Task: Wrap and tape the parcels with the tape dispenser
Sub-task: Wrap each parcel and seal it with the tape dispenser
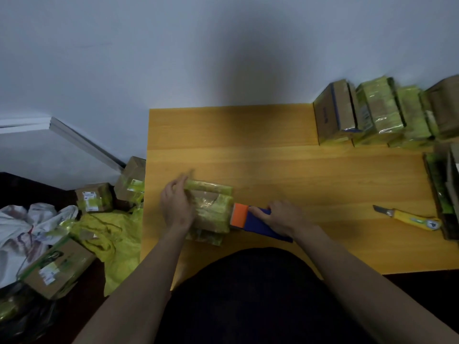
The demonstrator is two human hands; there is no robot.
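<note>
A brown cardboard parcel (211, 212) partly covered in yellow-green tape lies on the wooden table (273, 150) in front of me. My left hand (176, 207) rests on the parcel's left end, fingers blurred and fairly straight. My right hand (280, 216) grips the blue tape dispenser (258, 222), whose orange head (239, 214) sits against the parcel's right side.
A row of taped boxes (377, 112) stands at the table's back right, with more cardboard (444, 194) at the right edge. A yellow utility knife (409, 217) lies to the right. On the floor at left are several parcels (94, 197), yellow plastic (111, 242) and a white bag (27, 227).
</note>
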